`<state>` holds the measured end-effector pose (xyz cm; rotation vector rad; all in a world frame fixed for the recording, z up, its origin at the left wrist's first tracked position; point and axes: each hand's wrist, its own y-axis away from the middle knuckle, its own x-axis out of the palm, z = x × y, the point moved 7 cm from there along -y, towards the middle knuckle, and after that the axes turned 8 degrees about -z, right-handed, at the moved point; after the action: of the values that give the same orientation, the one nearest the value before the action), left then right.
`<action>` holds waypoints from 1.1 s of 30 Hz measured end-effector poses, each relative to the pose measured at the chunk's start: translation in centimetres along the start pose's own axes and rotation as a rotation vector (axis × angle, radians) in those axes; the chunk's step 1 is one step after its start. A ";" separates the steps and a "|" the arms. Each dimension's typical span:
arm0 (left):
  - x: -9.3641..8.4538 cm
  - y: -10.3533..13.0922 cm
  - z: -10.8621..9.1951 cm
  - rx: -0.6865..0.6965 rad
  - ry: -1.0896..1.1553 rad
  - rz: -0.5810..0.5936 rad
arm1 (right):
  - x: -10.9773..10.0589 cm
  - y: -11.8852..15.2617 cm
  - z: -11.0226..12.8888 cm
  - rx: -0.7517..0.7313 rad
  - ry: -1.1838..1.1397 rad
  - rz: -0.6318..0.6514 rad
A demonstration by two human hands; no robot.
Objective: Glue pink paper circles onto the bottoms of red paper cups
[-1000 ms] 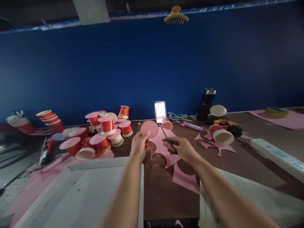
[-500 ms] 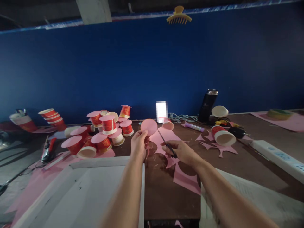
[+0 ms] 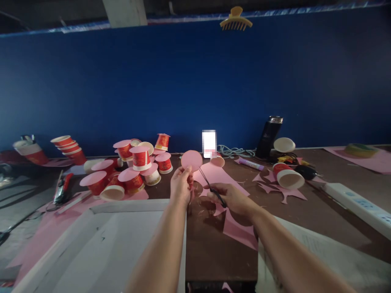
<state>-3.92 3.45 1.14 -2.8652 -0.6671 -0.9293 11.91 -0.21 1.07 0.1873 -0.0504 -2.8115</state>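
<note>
While the left grip pinches a flat pink paper disc, the right grip clasps black-handled scissors.

The paper disc is plain pink. Just right of the disc, the scissors have black handles and greyish blades. Left of it, the paper cups are red with gold-toned print and white rims; farther left, the nested cup stack shows red and white bands. Behind the disc, the wall panel is deep blue. Well right of it, the vacuum flask is black with a silver top, the marker-like tube purple with a pale label. Below it, the tabletop is dark brown.
</note>
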 end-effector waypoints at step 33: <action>1.0 1.1 1.0 -0.022 -0.301 0.099 | -1.2 -0.7 -0.2 -0.101 0.079 -0.123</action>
<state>-2.22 3.01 1.00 -3.0555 -0.5289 -0.5006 12.88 0.80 0.94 0.2872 0.1255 -2.9170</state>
